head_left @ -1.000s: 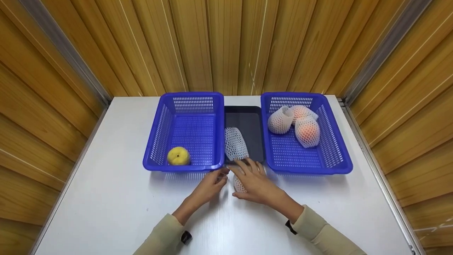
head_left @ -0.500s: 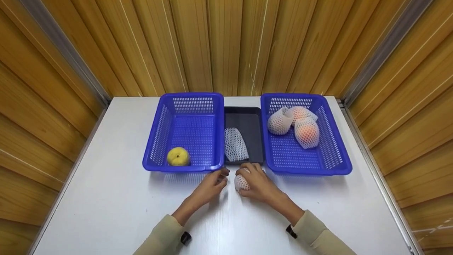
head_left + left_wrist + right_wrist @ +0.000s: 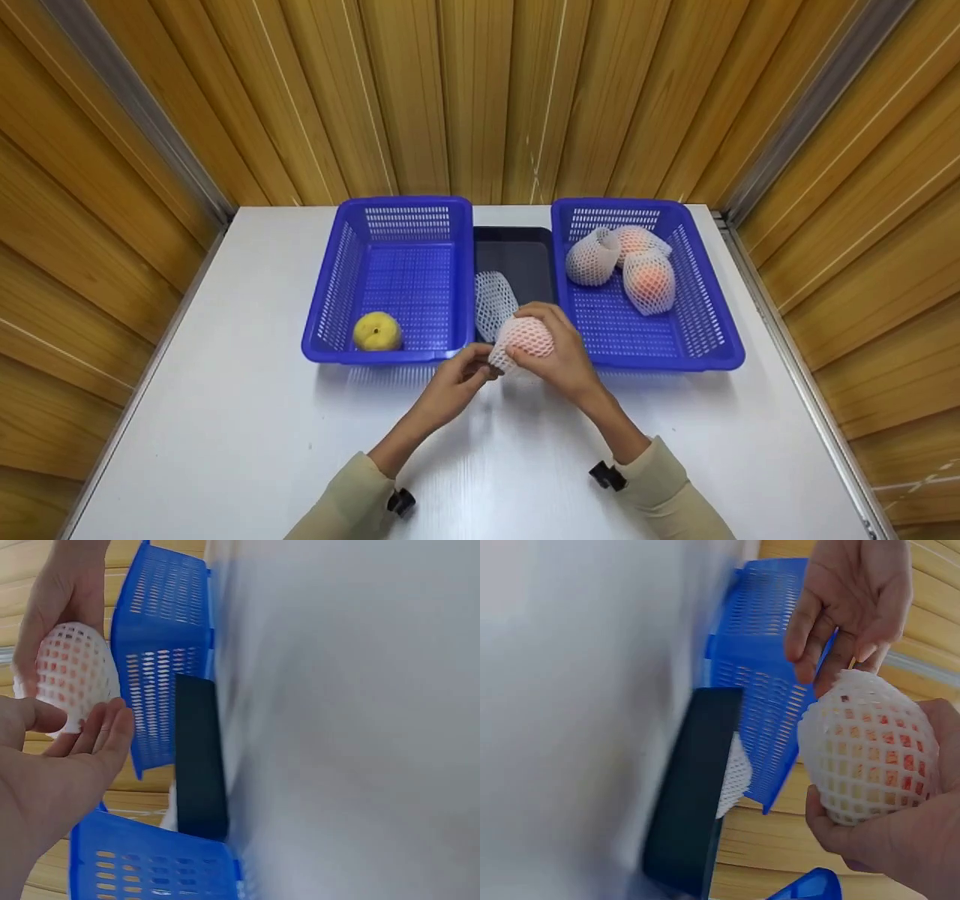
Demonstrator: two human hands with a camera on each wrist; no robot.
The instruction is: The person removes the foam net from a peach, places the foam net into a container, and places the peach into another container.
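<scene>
My right hand [image 3: 559, 352] grips a reddish-yellow peach in a white foam net [image 3: 531, 337], raised over the front edge of the black tray [image 3: 529, 259]. In the right wrist view, the fingers and thumb wrap one side of the netted peach [image 3: 874, 754]. The gathered end of the net points toward my left hand [image 3: 454, 386]. The left fingers [image 3: 112, 731] are loosely bent, right at that end, with the thumb apart from them. An empty foam net [image 3: 495, 300] lies in the tray, partly hidden behind the peach.
A blue basket [image 3: 319, 300] on the left holds one bare yellow peach [image 3: 377, 331]. The right blue basket [image 3: 724, 315] holds three netted fruits [image 3: 649, 281]. The tray sits between the baskets on a white table [image 3: 225, 442], with wooden-slat walls [image 3: 480, 97] around it.
My right hand has closed round the netted peach on the table and lifted it up and forward, turning its net end toward my left hand. The left hand has shifted slightly up.
</scene>
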